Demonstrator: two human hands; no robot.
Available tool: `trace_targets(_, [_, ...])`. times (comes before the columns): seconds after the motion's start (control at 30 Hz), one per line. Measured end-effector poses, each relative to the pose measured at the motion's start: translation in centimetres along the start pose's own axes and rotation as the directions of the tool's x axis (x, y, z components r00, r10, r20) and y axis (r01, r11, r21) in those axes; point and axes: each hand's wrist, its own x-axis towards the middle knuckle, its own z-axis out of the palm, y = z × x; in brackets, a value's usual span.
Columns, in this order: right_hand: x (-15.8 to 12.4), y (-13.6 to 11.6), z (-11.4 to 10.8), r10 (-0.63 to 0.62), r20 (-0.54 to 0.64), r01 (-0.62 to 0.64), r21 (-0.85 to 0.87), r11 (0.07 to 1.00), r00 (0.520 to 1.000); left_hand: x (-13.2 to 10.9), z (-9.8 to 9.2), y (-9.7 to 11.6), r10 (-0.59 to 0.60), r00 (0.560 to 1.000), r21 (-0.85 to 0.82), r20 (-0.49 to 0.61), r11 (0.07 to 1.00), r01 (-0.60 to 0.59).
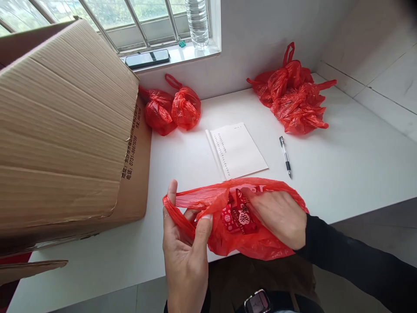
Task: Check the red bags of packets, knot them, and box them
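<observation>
Left hand (186, 256) pinches the bag (260, 248), best held wide, while the right hand (282, 217) reaches among sweets (241, 218), its grip too hidden to tell.

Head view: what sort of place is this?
Probably a plain indoor workspace; whether office or home, I can't tell. Pointers: the white table against the wall, the barred window above it, and the notebook and pen lying on the table.
</observation>
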Motion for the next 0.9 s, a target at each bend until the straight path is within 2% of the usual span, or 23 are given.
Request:
trace_targets(0.13, [0.4, 0.1, 0.5, -0.055, -0.066, 0.055, 0.003, 0.998, 0.996, 0.0, 0.0, 0.0, 0.000, 1.000, -0.028, 0.014, 1.000, 0.000])
trace_targets(0.3, [1.2, 0.2, 0.6, -0.029, -0.074, 0.030, 0.005, 1.000, 0.997, 0.0, 0.0, 0.0, 0.000, 1.000, -0.027, 0.017, 1.000, 0.000])
trace_targets(0.43, [0.9, -0.1, 0.5, -0.024, -0.098, 0.032, 0.076, 0.997, 0.995, 0.2, 0.0, 0.0, 0.003, 1.000, -0.022, 0.018, 1.000, -0.002])
trace_targets(0.53, [-0.6, 0.0, -0.1, -0.078, -0.259, 0.128, 0.183, 0.975, 0.963, 0.2, 0.1, 0.3, 0.026, 1.000, 0.014, 0.009, 1.000, -0.027])
trace_targets(0.6, [-2.0, 0.5, -0.7, -0.120, -0.417, 0.238, 0.243, 0.940, 0.901, 0.0, 0.1, 0.8, 0.068, 0.998, 0.076, -0.003, 0.995, -0.067])
trace_targets(0.67, [-3.1, 1.4, -1.2, -0.141, -0.496, 0.293, 0.243, 0.925, 0.857, -0.3, 0.1, 1.5, 0.107, 0.994, 0.178, -0.024, 0.979, -0.101])
trace_targets(0.77, [-3.9, 3.1, -0.9, -0.125, -0.452, 0.213, 0.150, 0.965, 0.883, -0.6, 0.0, 2.5, 0.163, 0.986, 0.317, -0.040, 0.938, -0.142])
trace_targets(0.9, [-3.2, 4.4, 0.7, -0.095, -0.331, 0.118, 0.052, 0.992, 0.939, -0.5, -0.1, 2.6, 0.260, 0.965, 0.344, 0.020, 0.905, -0.251])
